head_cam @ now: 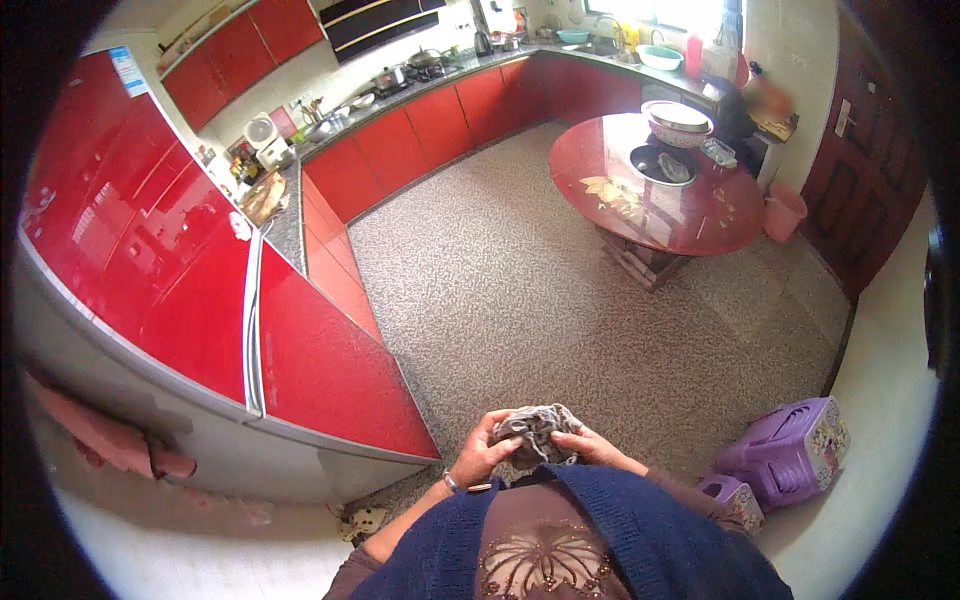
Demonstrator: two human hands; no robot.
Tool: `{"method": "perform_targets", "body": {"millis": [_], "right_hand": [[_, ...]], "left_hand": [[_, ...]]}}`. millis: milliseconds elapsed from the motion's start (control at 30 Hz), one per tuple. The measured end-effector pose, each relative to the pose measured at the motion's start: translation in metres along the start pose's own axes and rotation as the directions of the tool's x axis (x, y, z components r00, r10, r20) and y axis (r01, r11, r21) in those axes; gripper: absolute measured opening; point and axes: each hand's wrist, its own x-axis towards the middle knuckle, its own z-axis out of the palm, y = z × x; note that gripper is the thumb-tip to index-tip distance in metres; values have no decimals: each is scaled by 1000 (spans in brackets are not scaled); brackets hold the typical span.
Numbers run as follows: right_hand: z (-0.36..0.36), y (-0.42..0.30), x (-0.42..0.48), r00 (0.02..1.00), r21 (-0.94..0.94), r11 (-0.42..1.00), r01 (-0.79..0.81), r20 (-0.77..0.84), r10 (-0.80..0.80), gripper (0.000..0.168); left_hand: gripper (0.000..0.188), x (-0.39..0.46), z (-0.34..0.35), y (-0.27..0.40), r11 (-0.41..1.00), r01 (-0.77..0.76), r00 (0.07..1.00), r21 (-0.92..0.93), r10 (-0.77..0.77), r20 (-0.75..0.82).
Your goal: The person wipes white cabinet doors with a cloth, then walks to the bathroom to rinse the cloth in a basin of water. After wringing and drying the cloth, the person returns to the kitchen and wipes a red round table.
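Note:
A crumpled grey cloth (541,427) is bunched up in front of my chest. My left hand (484,450) grips its left side, the thumb lying over the folds. On the other side my right hand (589,446) holds it, thumb on top. Folds of the cloth hide most of my fingertips. Below both hands is the front of my navy knitted garment (442,540), worn over a brown top.
A red refrigerator (150,240) stands close on the left. Purple plastic stools (780,454) sit by the right wall. Ahead, a round red table (660,217) bears basins and scraps. A pink bucket (785,214) stands beside it. Red cabinets (420,139) line the back.

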Motion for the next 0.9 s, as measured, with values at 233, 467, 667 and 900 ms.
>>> {"method": "perform_targets", "body": {"millis": [233,467,667,900], "right_hand": [[-10,-52,122,1000,-83,996,15,-15,-17,45],[42,-115,259,998,0,1000,-4,-56,4,46],[64,-149,342,992,166,978,-126,2,128,48],[50,-225,463,962,257,928,-271,113,250,50]], "left_hand": [[35,95,-89,16,975,-70,998,-211,68,-14],[40,178,-187,107,997,-83,989,-8,83,120],[47,246,-242,131,997,-9,940,79,-19,340],[52,347,-305,168,998,16,957,68,-35,288]]}}
